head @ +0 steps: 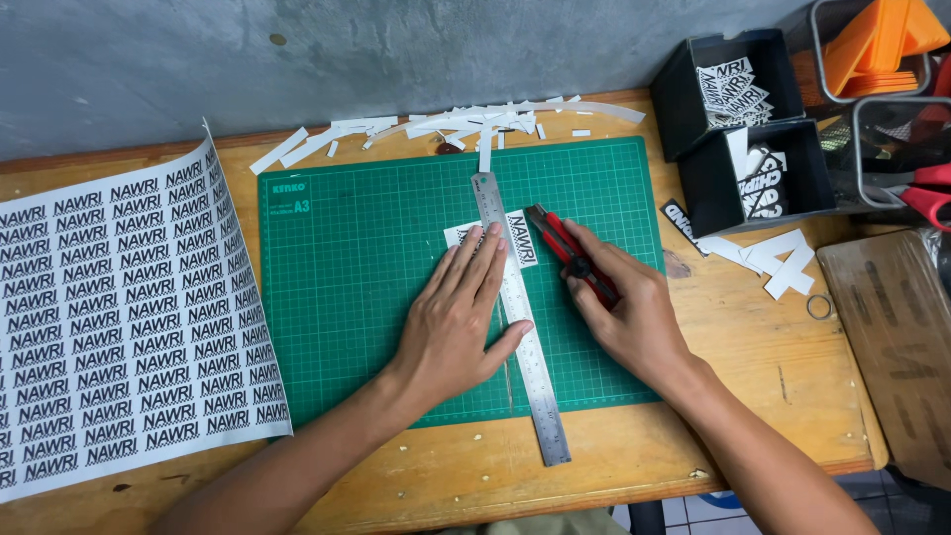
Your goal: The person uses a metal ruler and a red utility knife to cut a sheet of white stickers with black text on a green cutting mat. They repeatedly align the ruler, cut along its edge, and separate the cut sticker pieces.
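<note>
My left hand [458,315] lies flat with spread fingers on a steel ruler [541,388] that runs down a green cutting mat [347,258]. Under the ruler's upper part sits a small white printed sticker strip [521,238], partly covered by my fingertips. My right hand [626,312] grips a red and black utility knife [561,240], its blade tip at the right edge of the ruler beside the strip.
A large printed sticker sheet [119,317] lies left of the mat, curling up at its top. White paper offcuts [466,124] litter the desk's back edge. Two black boxes [738,129] with cut stickers, loose strips [783,263], red scissors [926,198] and orange items stand at right.
</note>
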